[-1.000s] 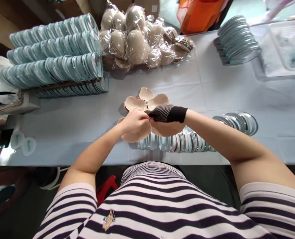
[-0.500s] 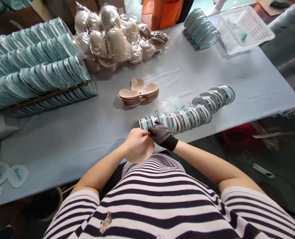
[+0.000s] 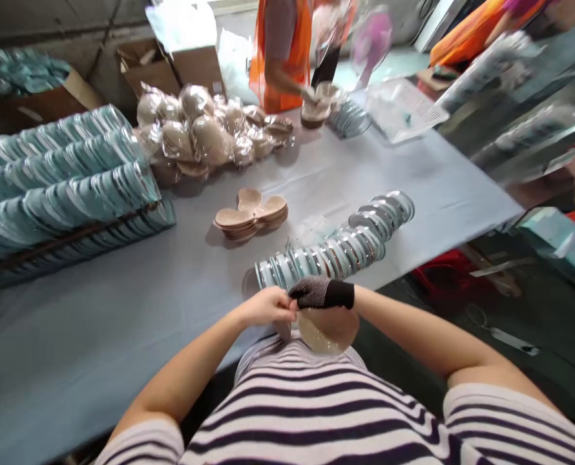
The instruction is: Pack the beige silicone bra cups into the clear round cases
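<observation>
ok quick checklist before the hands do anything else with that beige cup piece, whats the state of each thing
1. Grip on the beige cup: gloved right hand and bare left hand both on its top edge: ok.
2. Cup over the table: held off its near edge, against the striped shirt: not ok.
3. Row of clear round cases: lined up just beyond the hands: ok.
4. Stack of beige cups: neat, apart from the row: ok.
5. Whether a film is peeling off the cup: cannot tell.

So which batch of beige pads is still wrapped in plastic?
The bagged pile at the table's far side, beside the teal stacks; the small beige stack mid-table lies bare.
</observation>
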Tool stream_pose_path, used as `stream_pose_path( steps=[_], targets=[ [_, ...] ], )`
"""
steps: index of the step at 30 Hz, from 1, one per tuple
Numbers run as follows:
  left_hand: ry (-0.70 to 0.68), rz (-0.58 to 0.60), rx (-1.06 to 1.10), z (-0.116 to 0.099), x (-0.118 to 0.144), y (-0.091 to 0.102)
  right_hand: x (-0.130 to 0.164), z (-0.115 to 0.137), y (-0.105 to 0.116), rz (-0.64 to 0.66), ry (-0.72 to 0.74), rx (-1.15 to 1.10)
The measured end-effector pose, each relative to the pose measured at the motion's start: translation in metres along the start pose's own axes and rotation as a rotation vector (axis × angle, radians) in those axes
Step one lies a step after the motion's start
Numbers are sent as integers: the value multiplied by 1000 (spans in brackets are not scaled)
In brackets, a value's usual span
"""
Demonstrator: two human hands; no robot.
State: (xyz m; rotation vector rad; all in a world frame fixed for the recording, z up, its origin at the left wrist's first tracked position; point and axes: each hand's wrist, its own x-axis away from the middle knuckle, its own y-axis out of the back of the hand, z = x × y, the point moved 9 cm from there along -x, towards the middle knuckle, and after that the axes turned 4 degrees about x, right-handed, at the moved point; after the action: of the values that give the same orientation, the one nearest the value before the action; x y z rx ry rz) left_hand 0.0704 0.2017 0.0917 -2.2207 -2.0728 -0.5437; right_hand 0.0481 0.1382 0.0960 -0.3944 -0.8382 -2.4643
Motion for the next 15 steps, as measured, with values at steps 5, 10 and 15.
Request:
stream_pose_path(
  steps=[5, 10, 15],
  targets=[
    [50, 41, -116, 1, -2, -4, -6, -7, -17, 20, -18, 140],
    [237, -129, -111, 23, 1, -4, -4, -13, -35, 24, -94, 324],
    [82, -106, -1, 10, 7, 1, -5, -14, -26, -77, -25, 306]
  ],
)
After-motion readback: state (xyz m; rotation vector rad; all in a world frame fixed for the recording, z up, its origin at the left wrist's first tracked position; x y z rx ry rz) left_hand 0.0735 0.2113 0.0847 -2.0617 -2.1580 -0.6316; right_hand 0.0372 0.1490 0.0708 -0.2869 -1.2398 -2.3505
